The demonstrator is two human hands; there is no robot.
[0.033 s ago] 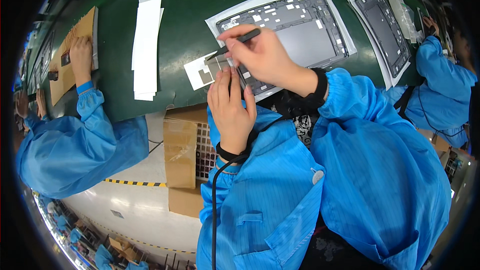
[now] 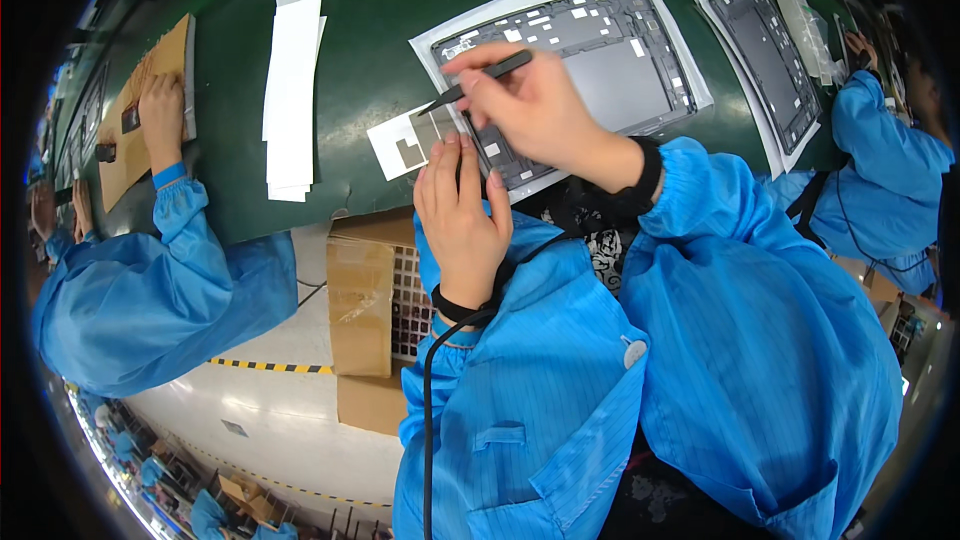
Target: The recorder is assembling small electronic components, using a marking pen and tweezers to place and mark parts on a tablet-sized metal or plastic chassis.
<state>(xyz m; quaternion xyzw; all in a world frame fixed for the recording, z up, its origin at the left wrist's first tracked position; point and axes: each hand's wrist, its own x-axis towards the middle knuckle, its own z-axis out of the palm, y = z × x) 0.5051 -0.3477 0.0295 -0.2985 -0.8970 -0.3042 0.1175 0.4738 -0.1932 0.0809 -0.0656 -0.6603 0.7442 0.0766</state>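
Item one: my right hand (image 2: 535,105) is pinching black tweezers (image 2: 478,80), its grip clamped on them between thumb and fingers; the tips are pointing toward nine o'clock, reaching the edge of a small white backing sheet (image 2: 392,143).

Item two: my left hand (image 2: 462,210) is lying flat at six o'clock of the tweezers, fingers together and extended, its grip holding nothing; the fingertips are pressing on the near left corner of the dark device panel (image 2: 600,60) and the edge of the white sheet.

Item three: the dark panel is resting on a white liner on the green tabletop (image 2: 380,30), at twelve o'clock of my hands; small white stickers are dotting its upper part.

Item four: a stack of white paper strips (image 2: 292,80) is lying at ten o'clock; a second dark panel (image 2: 765,50) is lying at two o'clock.

Item five: a co-worker's hand (image 2: 160,110) is resting on a brown board (image 2: 150,60) at nine o'clock; cardboard boxes (image 2: 362,305) are standing below the tabletop edge at seven o'clock.
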